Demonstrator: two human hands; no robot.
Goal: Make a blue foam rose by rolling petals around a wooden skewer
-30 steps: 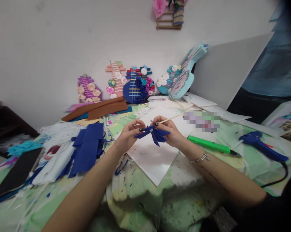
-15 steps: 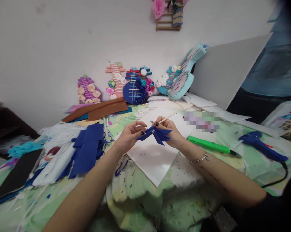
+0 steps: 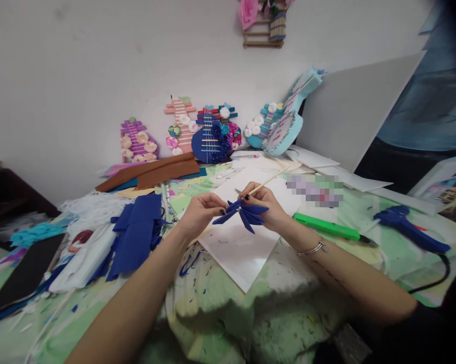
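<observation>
A dark blue flower-like piece with pointed petals (image 3: 246, 218) is held up over a sheet of white paper (image 3: 239, 258). Thumb and fingers of my left hand (image 3: 201, 215) pinch the tip of a petal on its left side. My right hand (image 3: 268, 202) grips the piece from behind on the right, its thumb near the pale centre. A thin wooden stick (image 3: 271, 179) also sits in that hand, slanting up to the right. Part of the flower's back and some right fingers are hidden.
A green utility knife (image 3: 326, 227) and a blue glue gun (image 3: 410, 227) with its cord lie to the right. Blue sheets (image 3: 139, 235), white strings (image 3: 95, 207) and a black phone-like slab (image 3: 27, 273) are on the left. Decorated guitar shapes (image 3: 209, 136) lean against the wall.
My left fingers have closed in on a petal's tip, and the petals are spread a little differently. My right hand stays nearly in place with the stick.
</observation>
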